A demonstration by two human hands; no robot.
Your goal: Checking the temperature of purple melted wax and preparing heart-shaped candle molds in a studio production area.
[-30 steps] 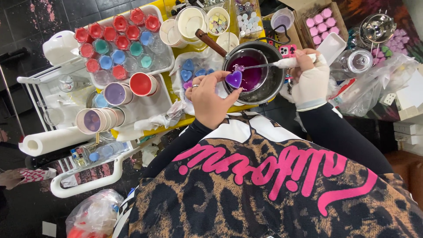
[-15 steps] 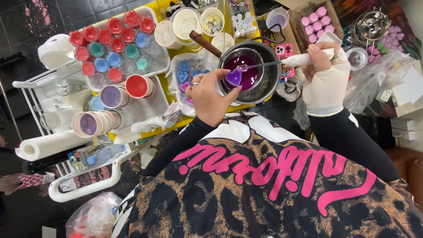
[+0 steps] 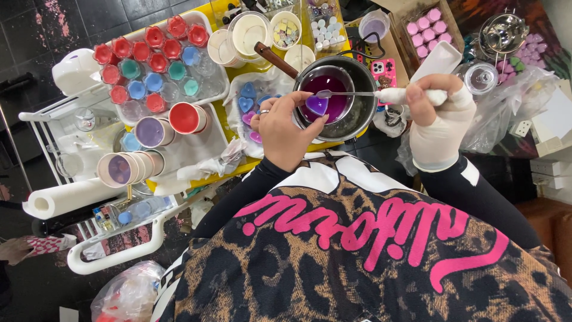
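Heart-shaped mould [image 3: 317,105] pinched in left hand [image 3: 286,131] over pot of purple wax [image 3: 333,95] so drips fall back; spoon [image 3: 351,93] gripped by wrapped right hand [image 3: 438,119], bowl at mould

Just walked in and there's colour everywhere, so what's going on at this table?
A person is spooning purple liquid. The left hand holds a small heart-shaped mould over the metal pot, while the right hand holds a long spoon with its bowl above the mould. Purple liquid already sits in the mould. Trays of red and blue filled cups stand to the left.
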